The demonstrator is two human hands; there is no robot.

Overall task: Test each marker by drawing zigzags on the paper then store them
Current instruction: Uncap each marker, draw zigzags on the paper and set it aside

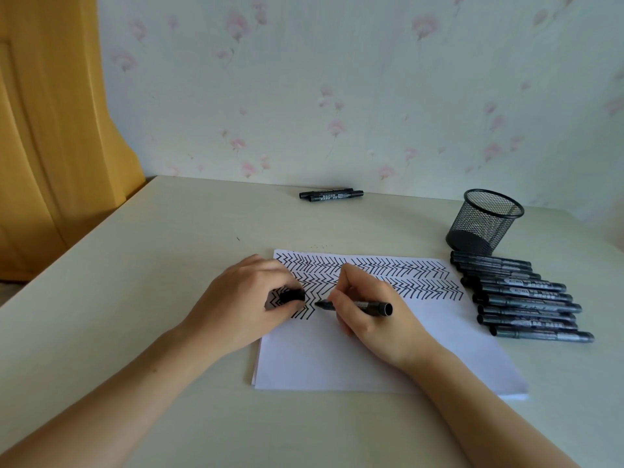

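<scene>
From my remote seat I see my right hand (368, 312) gripping one uncapped black marker (358, 305), fingers curled round its barrel, the tip down on the white sheet of paper (354, 352) at the end of the third zigzag row, the back end pointing right. My left hand (243, 298) rests on the paper's left part and pinches the marker's black cap (293, 295) between curled fingers, just left of the tip and apart from it. I count one stack of paper on the pale worktop (169, 265), a second sheet edge showing at its lower left. It carries two full rows of black zigzags (405, 275) across the top and a short third row under my hands. To the right of the paper lies a row of grey-black capped markers (526, 298), side by side and touching; I count about ten, though the far ones crowd together and I cannot be sure. Beyond them stands one black wire-mesh pen cup (484, 221), upright; I see no marker above its rim. At the far edge of the worktop, by the flowered wallpaper (337, 79), lie two more black markers (331, 194), touching each other, well apart from the rest. A yellow curtain (50, 130) hangs at the left
</scene>
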